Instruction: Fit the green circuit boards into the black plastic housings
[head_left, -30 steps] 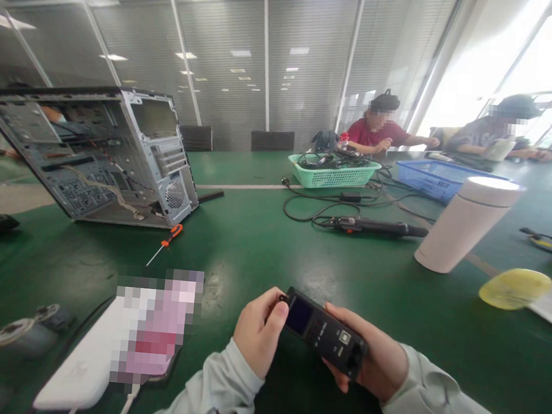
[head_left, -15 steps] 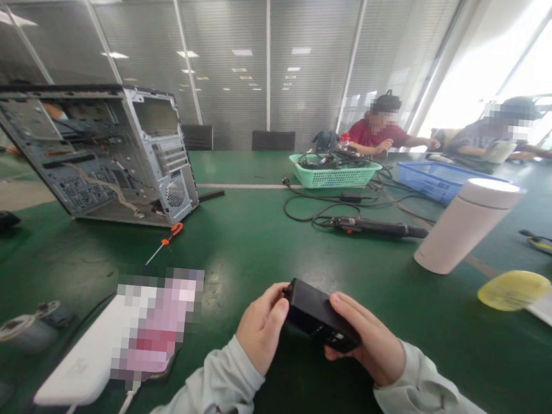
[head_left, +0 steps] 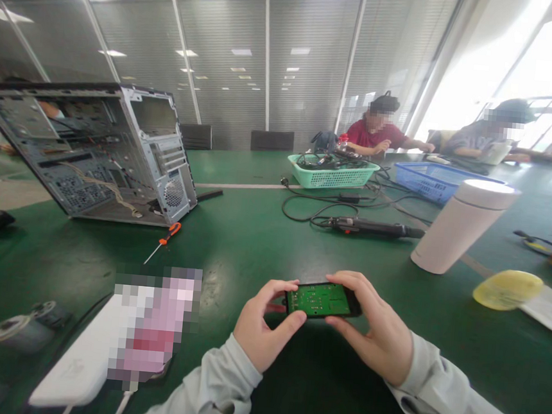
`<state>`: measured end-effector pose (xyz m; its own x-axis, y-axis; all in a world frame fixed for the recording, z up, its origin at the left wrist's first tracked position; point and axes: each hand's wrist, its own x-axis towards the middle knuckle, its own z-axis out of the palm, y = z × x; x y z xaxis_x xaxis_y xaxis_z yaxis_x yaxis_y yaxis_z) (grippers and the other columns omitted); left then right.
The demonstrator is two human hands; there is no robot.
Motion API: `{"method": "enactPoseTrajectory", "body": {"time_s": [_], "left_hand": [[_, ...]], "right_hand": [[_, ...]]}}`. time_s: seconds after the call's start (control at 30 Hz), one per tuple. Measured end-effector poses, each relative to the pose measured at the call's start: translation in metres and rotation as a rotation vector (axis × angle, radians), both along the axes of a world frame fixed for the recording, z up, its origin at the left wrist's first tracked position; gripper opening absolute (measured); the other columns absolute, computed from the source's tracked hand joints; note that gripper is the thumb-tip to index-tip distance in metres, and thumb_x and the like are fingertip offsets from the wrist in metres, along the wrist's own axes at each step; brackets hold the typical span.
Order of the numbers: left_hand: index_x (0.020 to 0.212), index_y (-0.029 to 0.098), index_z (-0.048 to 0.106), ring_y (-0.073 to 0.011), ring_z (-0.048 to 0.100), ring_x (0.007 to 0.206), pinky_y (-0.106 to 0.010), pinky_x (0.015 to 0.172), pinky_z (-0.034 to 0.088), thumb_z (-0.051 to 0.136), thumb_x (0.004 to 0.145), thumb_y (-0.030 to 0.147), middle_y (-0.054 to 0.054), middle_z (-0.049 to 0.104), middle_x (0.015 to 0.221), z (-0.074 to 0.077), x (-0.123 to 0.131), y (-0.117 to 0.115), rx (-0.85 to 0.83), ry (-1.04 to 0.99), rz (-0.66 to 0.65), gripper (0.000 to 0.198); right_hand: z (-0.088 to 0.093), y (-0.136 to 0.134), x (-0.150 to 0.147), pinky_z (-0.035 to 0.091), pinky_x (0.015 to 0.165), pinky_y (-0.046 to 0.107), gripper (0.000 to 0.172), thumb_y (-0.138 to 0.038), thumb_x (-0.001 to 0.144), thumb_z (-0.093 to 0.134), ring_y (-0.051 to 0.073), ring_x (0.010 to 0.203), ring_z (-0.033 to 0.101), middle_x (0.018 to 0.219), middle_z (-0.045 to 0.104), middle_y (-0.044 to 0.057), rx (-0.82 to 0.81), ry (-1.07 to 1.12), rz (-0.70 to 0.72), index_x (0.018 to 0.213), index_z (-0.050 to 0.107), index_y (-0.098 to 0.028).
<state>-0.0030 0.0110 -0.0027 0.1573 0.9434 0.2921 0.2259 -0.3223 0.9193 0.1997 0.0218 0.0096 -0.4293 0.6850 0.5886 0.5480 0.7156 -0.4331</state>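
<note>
A small black handheld device (head_left: 322, 300) is held over the green table (head_left: 253, 244), turned so its open back shows a green circuit board. My left hand (head_left: 266, 322) grips its left end with thumb and fingers. Its right end rests in my right hand (head_left: 375, 328), fingers curled over the top edge. Both hands sit close to the table's near edge.
An open computer case (head_left: 92, 152) lies tilted at the left, an orange screwdriver (head_left: 164, 241) beside it. A white cylinder (head_left: 458, 226), a black electric screwdriver (head_left: 375, 227), cables, a green basket (head_left: 332, 170) and a blue basket (head_left: 433, 179) lie beyond. Two people sit at the far side.
The device has been flipped over between my hands: its screen side faced up a second ago, now the green circuit board faces up. It also rose slightly away from me.
</note>
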Motion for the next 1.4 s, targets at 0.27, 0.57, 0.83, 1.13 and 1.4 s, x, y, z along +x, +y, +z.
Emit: {"method": "enactPoseTrajectory", "body": {"time_s": [0.27,0.57,0.83,1.13,1.4], "left_hand": [[0.096,0.018,0.062,-0.0224,0.062,0.104,-0.035,0.081,0.054,0.06,0.079,0.025,-0.011,0.067,0.113,0.002,-0.003,0.001,0.065,0.057,0.022,0.018],[0.1,0.018,0.059,-0.019,0.063,0.095,-0.033,0.081,0.053,0.049,0.086,0.025,-0.009,0.068,0.102,0.007,-0.003,-0.004,0.207,0.14,0.09,0.019],[0.109,0.018,0.059,-0.0221,0.057,0.083,-0.036,0.073,0.05,0.067,0.071,0.041,-0.007,0.059,0.089,0.012,-0.002,-0.009,0.372,0.462,0.06,0.045],[0.094,0.019,0.06,-0.0213,0.056,0.081,-0.034,0.072,0.046,0.047,0.085,0.037,-0.006,0.058,0.083,0.009,0.0,-0.011,0.289,0.455,0.092,0.024],[0.083,0.018,0.062,-0.0209,0.058,0.076,-0.033,0.07,0.046,0.045,0.084,0.036,-0.005,0.061,0.076,0.013,-0.001,-0.009,0.17,0.323,0.22,0.025]], "right_hand": [[0.008,-0.008,-0.002,0.047,0.08,0.029,0.029,-0.027,0.086,0.048,0.018,0.097,0.051,0.11,0.046,0.011,0.007,-0.055,-0.017,0.114,0.047,-0.017],[0.011,-0.01,-0.005,0.045,0.083,0.029,0.039,-0.027,0.08,0.05,0.018,0.098,0.051,0.108,0.051,0.009,0.007,-0.051,-0.041,0.117,0.043,-0.017],[0.008,-0.013,-0.009,0.045,0.083,0.029,0.041,-0.023,0.076,0.05,0.018,0.099,0.052,0.108,0.051,0.008,0.039,-0.035,0.003,0.116,0.042,-0.018],[0.007,-0.018,-0.013,0.044,0.083,0.026,0.057,-0.025,0.077,0.05,0.014,0.091,0.054,0.102,0.051,0.005,-0.32,0.225,0.046,0.129,0.031,-0.018],[0.009,-0.017,-0.014,0.044,0.076,0.025,0.049,-0.036,0.081,0.054,0.013,0.081,0.053,0.097,0.051,0.003,-0.57,0.442,0.016,0.124,0.038,-0.017]]}}
